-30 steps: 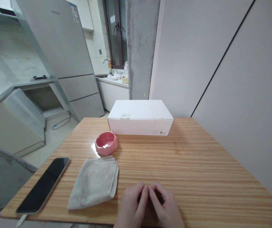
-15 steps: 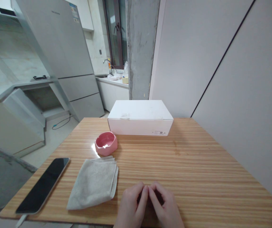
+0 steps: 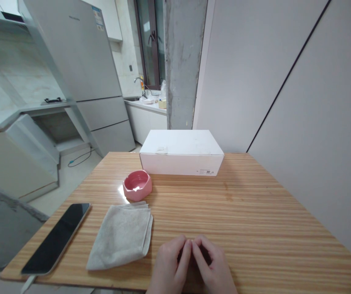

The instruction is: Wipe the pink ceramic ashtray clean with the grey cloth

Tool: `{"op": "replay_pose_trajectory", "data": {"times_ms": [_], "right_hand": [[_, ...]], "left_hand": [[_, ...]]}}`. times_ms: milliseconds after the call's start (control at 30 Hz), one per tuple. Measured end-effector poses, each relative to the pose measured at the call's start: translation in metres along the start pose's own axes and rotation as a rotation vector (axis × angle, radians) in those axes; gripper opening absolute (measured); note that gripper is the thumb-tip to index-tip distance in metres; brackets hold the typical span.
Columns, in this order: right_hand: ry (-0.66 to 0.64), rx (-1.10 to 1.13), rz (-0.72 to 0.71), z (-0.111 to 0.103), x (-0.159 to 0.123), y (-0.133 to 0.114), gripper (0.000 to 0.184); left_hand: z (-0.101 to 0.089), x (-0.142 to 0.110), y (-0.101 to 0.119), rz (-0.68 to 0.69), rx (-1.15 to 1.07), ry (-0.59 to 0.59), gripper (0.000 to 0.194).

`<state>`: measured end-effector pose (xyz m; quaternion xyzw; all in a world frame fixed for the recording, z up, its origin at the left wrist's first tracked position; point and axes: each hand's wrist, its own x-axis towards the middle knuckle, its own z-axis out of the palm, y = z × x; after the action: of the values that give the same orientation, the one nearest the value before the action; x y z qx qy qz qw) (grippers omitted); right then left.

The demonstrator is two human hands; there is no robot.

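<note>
My left hand and my right hand rest side by side at the table's front edge. Their fingers are curled, and the tips of the thumbs and forefingers meet in the middle. Nothing shows between them; the other fingers are hidden underneath. Left of my left hand lies a folded grey cloth, not touched. Behind the cloth stands a pink octagonal bowl, with nothing seen inside. At the back of the table is a closed white box with a small printed label.
A dark-screened phone with a white cable lies at the left edge of the wooden table. Beyond are a fridge, a sink counter with a tap, a concrete pillar and a white wall panel.
The view has shifted very slightly. My hands and the things on the table have stayed in place.
</note>
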<state>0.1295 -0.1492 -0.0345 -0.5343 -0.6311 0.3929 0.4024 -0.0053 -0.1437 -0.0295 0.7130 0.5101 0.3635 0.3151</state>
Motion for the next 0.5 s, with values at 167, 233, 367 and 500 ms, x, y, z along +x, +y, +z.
{"op": "replay_pose_trajectory", "data": {"times_ms": [167,233,367,500], "right_hand": [[-0.012,0.045,0.002,0.0,0.0,-0.003,0.035],[-0.025,0.068,0.031,0.001,0.0,-0.003,0.037],[-0.002,0.105,0.09,0.004,0.0,-0.002,0.041],[-0.011,0.098,0.073,0.004,0.002,-0.002,0.043]], "left_hand": [[-0.013,-0.003,0.017,0.01,0.017,-0.04,0.031],[-0.035,0.0,0.027,0.043,0.02,0.01,0.028],[-0.1,0.033,0.02,0.09,0.173,0.344,0.018],[-0.145,0.082,-0.037,-0.097,0.308,0.509,0.087]]}}
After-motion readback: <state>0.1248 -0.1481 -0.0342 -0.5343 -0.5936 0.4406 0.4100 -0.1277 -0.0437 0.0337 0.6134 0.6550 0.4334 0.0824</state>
